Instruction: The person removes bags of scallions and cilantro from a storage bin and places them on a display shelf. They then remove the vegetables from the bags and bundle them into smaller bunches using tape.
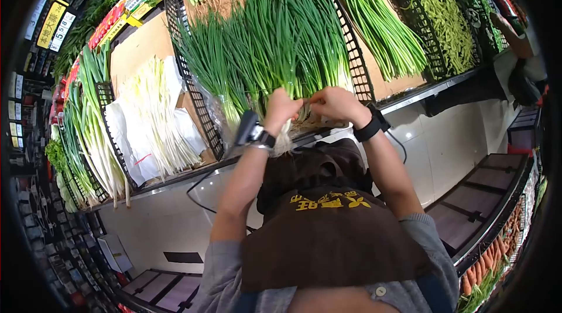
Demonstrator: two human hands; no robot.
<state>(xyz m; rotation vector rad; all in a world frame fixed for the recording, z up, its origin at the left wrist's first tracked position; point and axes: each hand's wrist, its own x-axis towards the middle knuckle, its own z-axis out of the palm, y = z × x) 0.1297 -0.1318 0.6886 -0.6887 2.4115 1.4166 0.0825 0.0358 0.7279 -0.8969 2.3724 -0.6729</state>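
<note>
A thick pile of green scallions (275, 32) lies in a black crate, leaves pointing away from me and pale root ends toward me. My left hand (281, 111) is closed around a few scallions near their white ends, and stringy roots hang below the fist. Beside it, my right hand (336, 105) has its fingers pinched together close to the left fingertips. Whatever sits in that pinch is too small to make out. Both wrists wear dark straps with devices on them.
To the left, yellowish-white stalks (155, 120) lie on white paper, with leeks (88, 120) beyond. Banded green stems (386, 32) and green pods (439, 14) are on the right. A metal counter edge (433, 87) runs along the front. Carrots (483, 266) show at lower right.
</note>
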